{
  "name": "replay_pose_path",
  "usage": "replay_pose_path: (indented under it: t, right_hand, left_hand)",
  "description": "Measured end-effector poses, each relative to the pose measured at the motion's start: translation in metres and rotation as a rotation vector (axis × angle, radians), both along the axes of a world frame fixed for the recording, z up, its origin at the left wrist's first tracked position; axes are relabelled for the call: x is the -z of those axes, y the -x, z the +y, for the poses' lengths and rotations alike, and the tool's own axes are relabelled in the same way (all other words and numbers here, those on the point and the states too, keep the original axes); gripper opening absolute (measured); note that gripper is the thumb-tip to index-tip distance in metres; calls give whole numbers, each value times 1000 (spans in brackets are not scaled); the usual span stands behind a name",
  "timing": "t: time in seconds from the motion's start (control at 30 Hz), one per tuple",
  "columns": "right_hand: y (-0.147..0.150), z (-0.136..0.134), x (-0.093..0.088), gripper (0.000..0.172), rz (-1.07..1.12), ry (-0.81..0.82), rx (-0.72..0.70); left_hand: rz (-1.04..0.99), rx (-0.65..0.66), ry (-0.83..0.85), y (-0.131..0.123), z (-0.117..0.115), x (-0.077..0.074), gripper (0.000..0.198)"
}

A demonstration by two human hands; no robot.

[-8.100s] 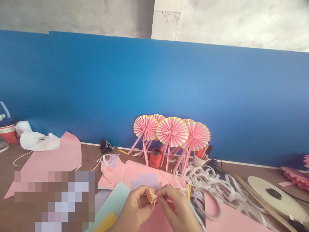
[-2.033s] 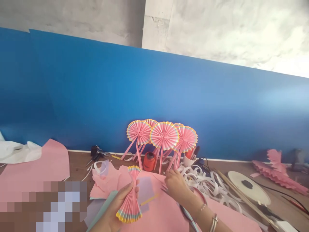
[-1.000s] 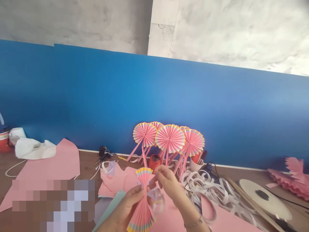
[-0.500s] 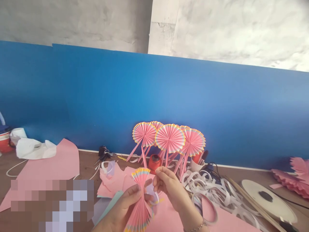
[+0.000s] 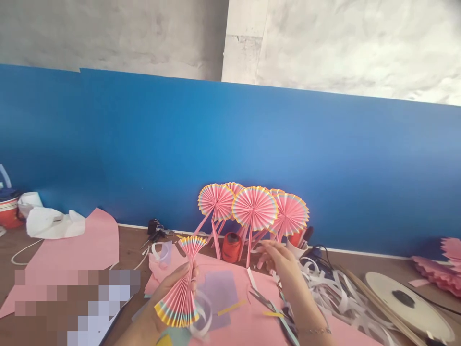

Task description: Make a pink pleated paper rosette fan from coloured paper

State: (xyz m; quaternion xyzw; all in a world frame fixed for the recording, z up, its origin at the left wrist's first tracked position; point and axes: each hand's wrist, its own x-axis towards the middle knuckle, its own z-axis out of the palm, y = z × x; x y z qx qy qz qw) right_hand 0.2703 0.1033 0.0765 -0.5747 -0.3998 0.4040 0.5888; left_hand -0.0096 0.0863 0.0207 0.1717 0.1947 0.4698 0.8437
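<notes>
My left hand [image 5: 175, 283] is closed around the pinched middle of a pleated pink paper fan [image 5: 177, 307]. Its two ends flare out, with yellow and blue edges. To the right, my right hand [image 5: 283, 264] reaches forward with bent, parted fingers, beside the pink paper stems of the finished round fans [image 5: 254, 209]. Its fingertips are partly hidden, and I see no item held in them. Below it, scissors [image 5: 270, 303] lie on a pink paper sheet [image 5: 248, 331]. A lilac paper piece [image 5: 221, 290] and a yellow strip [image 5: 231, 307] lie between the hands.
A red thread spool [image 5: 231, 247] stands behind the pink sheet. Curled white strips [image 5: 340, 295], wooden sticks [image 5: 382, 302] and a pale oval disc [image 5: 406, 305] lie to the right. Pink paper [image 5: 81, 250] covers the left side. A blue panel [image 5: 162, 144] rises behind.
My left hand has moved left with the pleated fan. My right hand has drawn away to the right and its fingers have spread, uncovering the scissors and lilac paper.
</notes>
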Motion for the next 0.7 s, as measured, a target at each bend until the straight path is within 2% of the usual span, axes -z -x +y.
replay_pose_path:
  t: [0.1,0.17,0.23,0.3,0.37,0.5,0.57,0.67,0.7]
  right_hand:
    - [4,-8,-1,17,-212,40,27]
    - [19,-17,-3,19,-449,-21,58]
    - [41,-29,-5,30,-637,-133,-165]
    - [64,-40,-4,44,-577,-142,-423]
    - [82,-48,-2,55,-513,-68,-544]
    - [84,-50,-3,37,-493,13,-691]
    - [72,-48,-7,34,-667,48,-679]
    - [51,-45,-15,30,-1253,178,-354]
    - [46,-44,-18,29,-1377,210,-237]
  left_hand:
    - [7,21,29,-5,-4,-3,12]
    - [-4,64,18,-10,-7,-5,16]
    - [-23,109,9,-13,-11,-7,19]
    - [-34,142,5,-16,-14,-10,20]
    - [-31,158,-15,-17,-16,-13,20]
    - [-28,128,-62,-17,-14,-18,21]
    - [-23,105,-57,-15,-11,-18,21]
    - [-25,87,-48,-13,-10,-17,21]
    - [-26,83,-48,-13,-11,-18,21]
